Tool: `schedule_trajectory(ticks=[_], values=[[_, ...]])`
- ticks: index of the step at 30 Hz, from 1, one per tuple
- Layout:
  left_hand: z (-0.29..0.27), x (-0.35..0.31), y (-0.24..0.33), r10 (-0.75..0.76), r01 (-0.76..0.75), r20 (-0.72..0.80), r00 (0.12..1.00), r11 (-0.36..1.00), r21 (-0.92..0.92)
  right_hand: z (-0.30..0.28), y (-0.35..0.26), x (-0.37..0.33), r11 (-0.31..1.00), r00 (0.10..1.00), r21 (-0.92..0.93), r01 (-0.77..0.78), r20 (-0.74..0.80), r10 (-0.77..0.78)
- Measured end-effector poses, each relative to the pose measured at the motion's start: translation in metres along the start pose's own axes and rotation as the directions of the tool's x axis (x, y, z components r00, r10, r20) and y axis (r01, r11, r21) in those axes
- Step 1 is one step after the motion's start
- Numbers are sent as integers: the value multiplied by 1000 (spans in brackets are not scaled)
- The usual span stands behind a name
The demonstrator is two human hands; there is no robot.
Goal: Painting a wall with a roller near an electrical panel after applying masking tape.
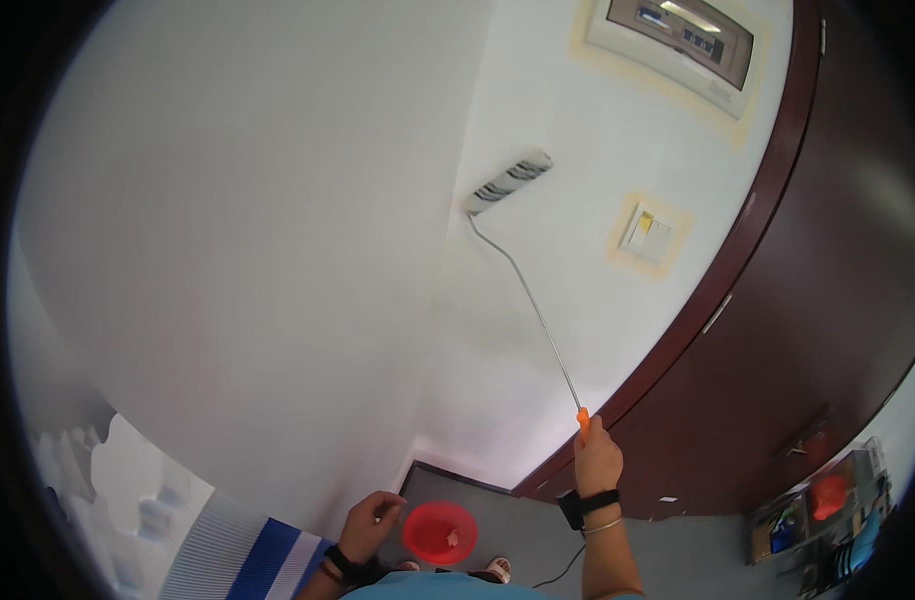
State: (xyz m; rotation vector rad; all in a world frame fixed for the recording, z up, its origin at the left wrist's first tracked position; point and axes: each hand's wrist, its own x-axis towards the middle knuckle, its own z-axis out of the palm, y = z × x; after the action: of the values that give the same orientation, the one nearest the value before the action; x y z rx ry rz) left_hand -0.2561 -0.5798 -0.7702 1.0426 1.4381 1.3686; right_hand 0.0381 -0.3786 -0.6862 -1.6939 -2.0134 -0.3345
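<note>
A paint roller (511,184) with a white sleeve and dark stripes lies against the white wall (538,310), close to the inside corner. Its long thin metal rod bends down to an orange handle, and my right hand (599,457) is closed around that handle. Low on the left, my left hand (369,523) hangs with loosely bent fingers and nothing visible in it. Just beside it on the floor is a red plastic basin (440,532) with a small pale pink piece inside.
Yellowish masking borders surround a light switch (646,233) and a breaker box (678,45). A dark red door (808,330) with its frame bounds the wall at right. A loaded shelf (828,505) stands lower right; a blue-and-white striped item (253,550) lies lower left.
</note>
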Motion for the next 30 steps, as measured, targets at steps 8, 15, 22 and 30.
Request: schedule_trajectory(ticks=[8, 15, 22, 30], values=[[13, 14, 10, -41, 36, 71, 997, 997, 65, 26, 61, -78, 978, 975, -113, -178, 114, 191], [32, 30, 12, 14, -27, 244, 970, 998, 49, 15, 92, -148, 926, 911, -225, -305, 216, 352], [39, 36, 17, 19, -25, 307, 952, 1000, 15, 1, 123, -201, 865, 877, -371, -337, 212, 432], [35, 31, 6, 11, 4, 306, 952, 999, -50, -27, 116, -196, 906, 921, -258, -335, 115, 373]])
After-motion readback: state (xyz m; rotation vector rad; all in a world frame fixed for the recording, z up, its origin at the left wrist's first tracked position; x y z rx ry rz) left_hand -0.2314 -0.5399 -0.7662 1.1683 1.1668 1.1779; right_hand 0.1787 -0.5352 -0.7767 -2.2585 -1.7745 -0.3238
